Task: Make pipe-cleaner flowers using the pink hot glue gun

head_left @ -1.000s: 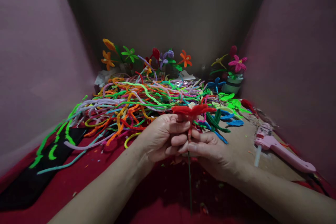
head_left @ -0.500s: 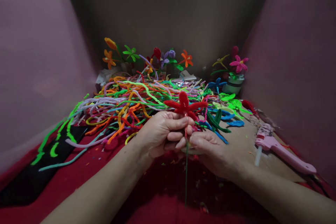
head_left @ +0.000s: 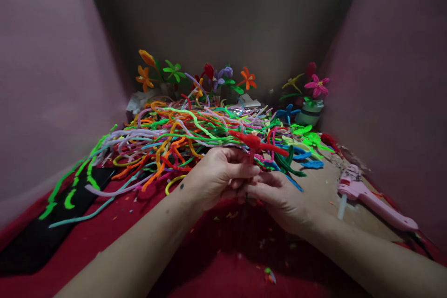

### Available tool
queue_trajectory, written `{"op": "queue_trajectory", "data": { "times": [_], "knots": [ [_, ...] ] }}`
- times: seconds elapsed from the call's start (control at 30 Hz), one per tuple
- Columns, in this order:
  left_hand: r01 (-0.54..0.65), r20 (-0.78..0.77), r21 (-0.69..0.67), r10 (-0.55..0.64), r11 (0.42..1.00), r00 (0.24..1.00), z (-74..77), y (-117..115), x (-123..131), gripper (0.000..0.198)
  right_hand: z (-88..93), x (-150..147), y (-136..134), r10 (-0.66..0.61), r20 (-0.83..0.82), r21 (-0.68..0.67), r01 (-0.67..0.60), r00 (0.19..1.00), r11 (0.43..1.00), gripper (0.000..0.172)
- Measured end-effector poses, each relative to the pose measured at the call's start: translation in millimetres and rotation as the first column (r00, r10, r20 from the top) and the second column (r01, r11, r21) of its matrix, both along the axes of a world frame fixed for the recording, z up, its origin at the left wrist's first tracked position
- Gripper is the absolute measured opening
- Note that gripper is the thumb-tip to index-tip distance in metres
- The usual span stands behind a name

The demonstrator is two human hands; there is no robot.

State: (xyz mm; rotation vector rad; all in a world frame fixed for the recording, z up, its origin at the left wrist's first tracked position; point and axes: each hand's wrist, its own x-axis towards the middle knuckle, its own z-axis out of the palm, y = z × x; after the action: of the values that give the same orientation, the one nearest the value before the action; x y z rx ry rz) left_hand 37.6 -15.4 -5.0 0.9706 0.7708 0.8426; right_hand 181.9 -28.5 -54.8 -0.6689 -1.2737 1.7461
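Note:
Both hands meet at the middle of the view over a red cloth point(head_left: 115, 237). My left hand point(head_left: 216, 174) is closed, thumb and fingers pinching the stem just under a red pipe-cleaner flower point(head_left: 256, 143). My right hand point(head_left: 275, 195) is closed on the same stem lower down, fingers curled against the left hand. The flower's petals lie nearly flat and spread sideways. Its thin green stem is hidden behind the hands.
A big heap of coloured pipe cleaners point(head_left: 181, 135) lies behind the hands. Finished pipe-cleaner flowers point(head_left: 216, 77) stand at the back, and a pink flower in a pot point(head_left: 312, 102) at the right. A pink glue gun point(head_left: 370, 200) lies at the right. Green and blue leaf shapes point(head_left: 303, 149) are nearby.
The red flower has turned from petals facing me to lying flat. The green stem that hung below the hands is gone from sight. Both hands stay together.

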Motion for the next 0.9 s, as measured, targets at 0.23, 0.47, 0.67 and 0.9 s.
{"op": "queue_trajectory", "data": {
  "times": [0.23, 0.47, 0.67, 0.9],
  "knots": [
    [0.209, 0.152, -0.038, -0.201, 0.977, 0.968, 1.5, -1, -6, 0.011, 1.7, 1, -7, 0.126, -0.013, 0.107, -0.123, 0.992, 0.987, 0.017],
    [0.189, 0.14, 0.016, -0.189, 0.982, 0.972, 1.9, -3, -3, 0.011, -0.1, -2, -8, 0.094, -0.079, 0.066, -0.089, 0.992, 0.994, 0.018],
    [0.042, 0.028, 0.09, -0.045, 0.995, 0.999, 0.1, 0, 0, 0.013, 1.2, -2, -3, 0.089, 0.014, 0.067, -0.09, 0.996, 0.994, 0.03],
    [0.232, 0.182, -0.028, -0.223, 0.972, 0.958, -6.8, 5, -7, 0.01, 7.2, 1, -7, 0.238, -0.077, -0.051, -0.242, 0.968, 0.969, 0.029]
  ]
}}
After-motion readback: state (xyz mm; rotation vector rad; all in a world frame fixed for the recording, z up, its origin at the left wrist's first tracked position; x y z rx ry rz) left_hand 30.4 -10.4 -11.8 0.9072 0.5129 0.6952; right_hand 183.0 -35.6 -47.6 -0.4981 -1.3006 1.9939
